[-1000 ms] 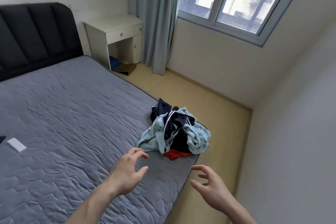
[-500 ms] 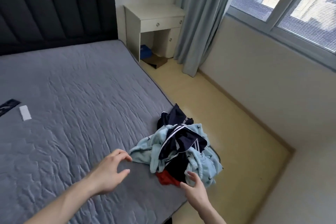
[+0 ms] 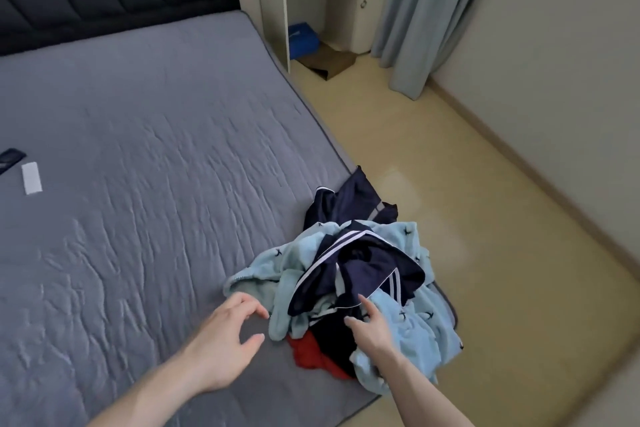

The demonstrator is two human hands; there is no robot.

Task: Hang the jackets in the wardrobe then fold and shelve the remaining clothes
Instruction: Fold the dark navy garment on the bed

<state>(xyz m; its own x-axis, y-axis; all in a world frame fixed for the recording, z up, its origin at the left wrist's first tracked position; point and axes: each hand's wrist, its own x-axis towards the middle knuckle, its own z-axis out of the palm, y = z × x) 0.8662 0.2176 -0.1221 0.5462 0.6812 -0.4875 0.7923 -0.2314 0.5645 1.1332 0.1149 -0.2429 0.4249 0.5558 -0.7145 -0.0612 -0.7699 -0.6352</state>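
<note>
While both hands are spread, holding nothing, clothes pile [image 3: 360,274] lies at 1 o'clock of left hand [image 3: 225,340]; right hand [image 3: 372,326] is nearer, touching it.

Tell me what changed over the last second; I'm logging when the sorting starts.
Both hands moved forward to the clothes pile. The right hand now reaches into it, fingers at the navy striped garment; a firm grip isn't visible. The left hand hovers open beside the light blue fleece. The pile itself lies unchanged on the bed.
</note>
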